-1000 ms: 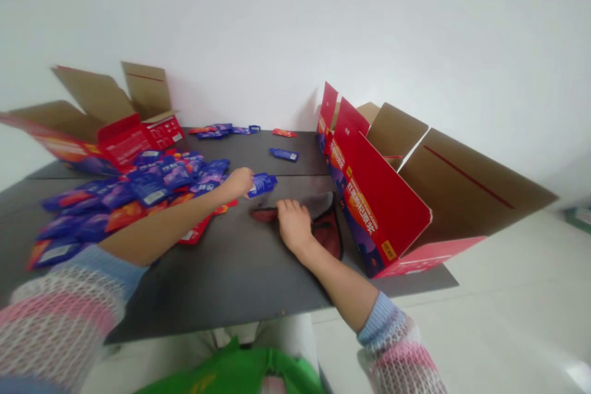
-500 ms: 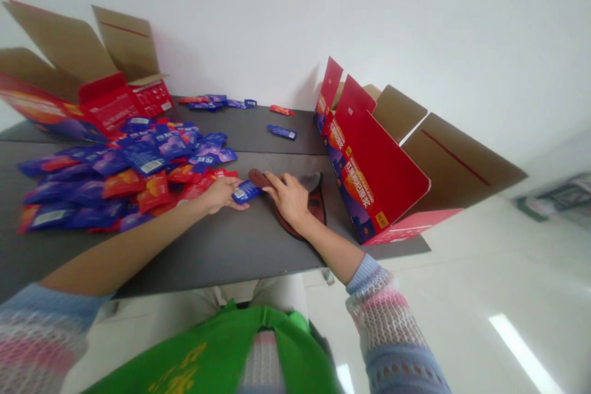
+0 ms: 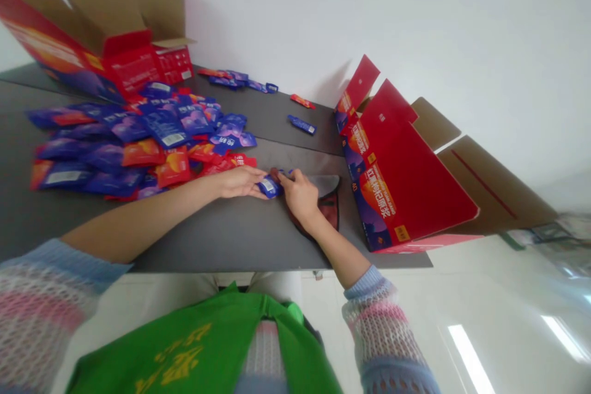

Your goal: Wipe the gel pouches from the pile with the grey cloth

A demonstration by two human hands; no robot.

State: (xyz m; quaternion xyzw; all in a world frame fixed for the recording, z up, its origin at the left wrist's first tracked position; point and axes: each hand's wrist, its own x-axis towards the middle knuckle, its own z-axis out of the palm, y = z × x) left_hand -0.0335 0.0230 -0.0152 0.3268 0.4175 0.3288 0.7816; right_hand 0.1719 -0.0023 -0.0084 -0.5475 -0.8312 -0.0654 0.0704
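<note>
A small blue packet lies on the dark grey table, held between both hands. My left hand pinches its left end with fingers closed. My right hand grips its right end and rests on a dark red pouch with a grey flap. A large heap of blue and red packets spreads just left of my left hand.
An open red carton with brown flaps stands right of the pouch at the table's edge. Another open red carton sits at the back left. A few loose packets lie at the back. A green bag is on my lap.
My left hand has carried the blue packet from above the heap's edge down to the pouch, where my right hand now also grips it. The view has tilted and shifted.
</note>
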